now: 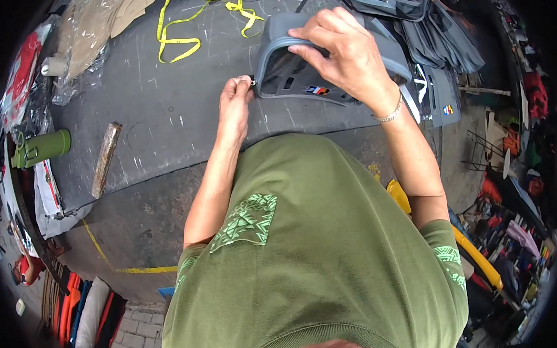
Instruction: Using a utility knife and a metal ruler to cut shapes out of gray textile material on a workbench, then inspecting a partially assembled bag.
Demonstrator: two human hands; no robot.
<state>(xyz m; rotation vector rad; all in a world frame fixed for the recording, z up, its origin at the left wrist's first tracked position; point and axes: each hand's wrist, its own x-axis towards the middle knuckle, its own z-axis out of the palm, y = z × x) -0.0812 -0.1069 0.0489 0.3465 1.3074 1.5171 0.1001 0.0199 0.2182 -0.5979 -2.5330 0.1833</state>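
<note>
A grey fabric bag (272,62) with a dark inside and a small multicoloured patch stands on the dark work table (151,111), its curved edge raised. My right hand (345,53) pinches the top of that edge between thumb and fingers. At the bag's left corner, my left hand (234,101) is closed on a small metal zipper pull (253,82). The rest of the zipper is hard to make out from here.
A yellow measuring tape (183,52) lies loosely on the table's far side. Stacked grey bag pieces (440,39) are at the far right. A green bottle (44,148) and a worn bar (106,160) lie at the left. Brown sheets and clear plastic (89,39) cover the far left.
</note>
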